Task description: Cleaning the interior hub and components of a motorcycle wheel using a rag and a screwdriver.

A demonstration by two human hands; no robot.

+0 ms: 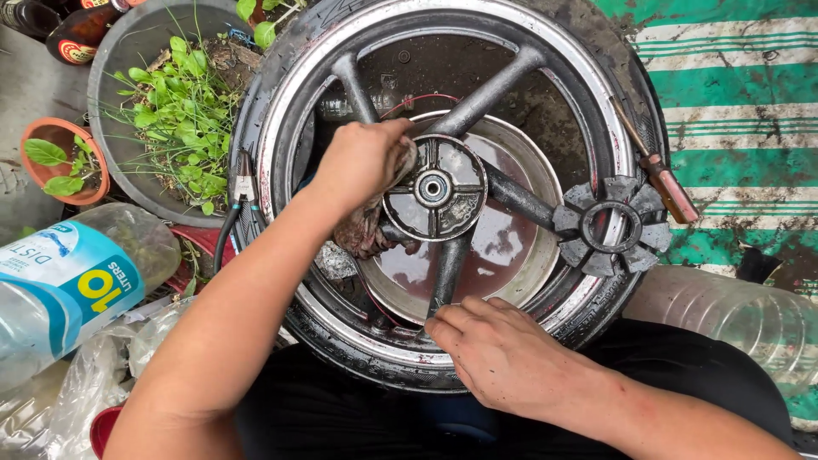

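A motorcycle wheel point(545, 68) with a black tyre and grey spokes lies flat over a metal basin point(520, 255) holding dark reddish liquid. My left hand point(362, 162) presses a dirty rag point(366, 230) against the hub point(434, 187) at the wheel's centre. My right hand point(503, 353) rests flat on the near rim, fingers touching the lower spoke. A grey toothed rubber damper ring point(609, 226) lies on the right side of the rim.
A screwdriver with a brown handle point(660, 175) lies on the tyre at right. Pliers point(243, 192) lean at the tyre's left. Potted plants point(179, 102) stand at upper left, a large plastic water bottle point(68, 281) at left, another clear bottle point(733, 315) at right.
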